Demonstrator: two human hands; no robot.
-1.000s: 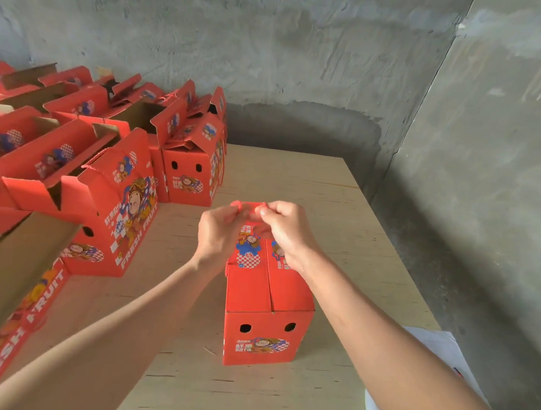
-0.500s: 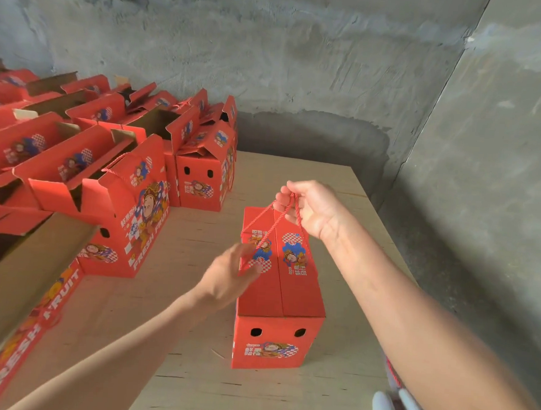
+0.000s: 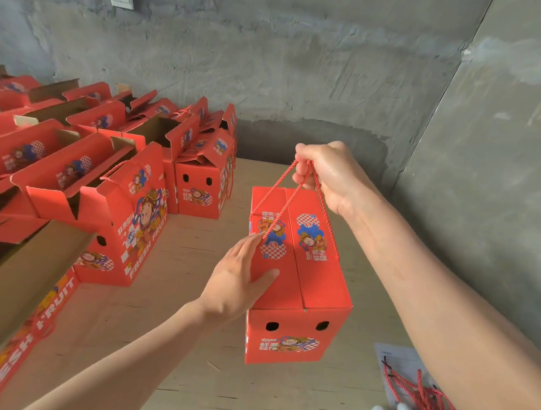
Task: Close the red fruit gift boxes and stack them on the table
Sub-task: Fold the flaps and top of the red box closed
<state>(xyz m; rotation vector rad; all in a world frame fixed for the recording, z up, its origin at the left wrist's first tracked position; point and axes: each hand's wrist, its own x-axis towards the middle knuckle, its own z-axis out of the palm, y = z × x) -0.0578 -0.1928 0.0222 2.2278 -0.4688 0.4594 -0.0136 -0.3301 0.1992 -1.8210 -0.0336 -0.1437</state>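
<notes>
**"FRESH FRUIT" on two red boxes**

The open-topped box (image 3: 134,234) at the left carries "FRESH FRUIT" in white capitals running up its long side. The same words show on the nearest box (image 3: 16,347) at the lower left edge. The Chinese characters on the closed box (image 3: 289,345) are too stylised to read.

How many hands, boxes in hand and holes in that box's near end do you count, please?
Hands: 2 (left hand; right hand, grip on the rope)
Red box: 1
Holes in its near end: 2
Total: 5
</notes>
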